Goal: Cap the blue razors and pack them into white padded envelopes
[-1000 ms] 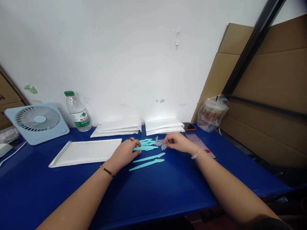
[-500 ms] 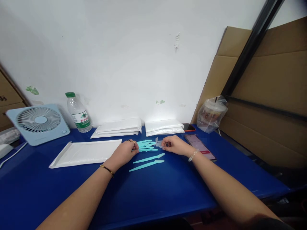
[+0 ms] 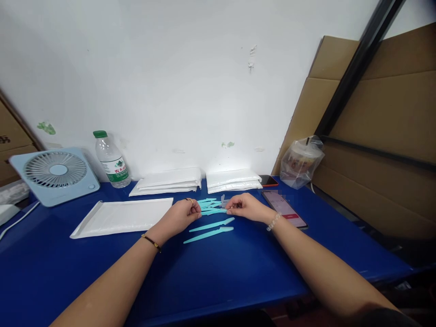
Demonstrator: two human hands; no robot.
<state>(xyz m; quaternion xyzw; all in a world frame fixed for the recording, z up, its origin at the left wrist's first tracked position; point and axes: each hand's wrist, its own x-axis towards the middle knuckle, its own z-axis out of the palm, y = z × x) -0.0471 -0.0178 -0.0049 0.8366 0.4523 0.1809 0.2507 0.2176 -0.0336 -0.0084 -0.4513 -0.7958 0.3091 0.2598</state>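
Stick, thin teal plastic, between both hands' fingers | left hand: fingers pinch one end | right hand: fingers have just come to pinch its other end | so both now work one stick

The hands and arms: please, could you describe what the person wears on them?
The left hand has a gold-coloured ring; its wrist has a thin dark bracelet with gold-coloured parts. At the right hand, the wrist has a clear, beaded bracelet. A dark sleeve shows at the right arm's lower end.
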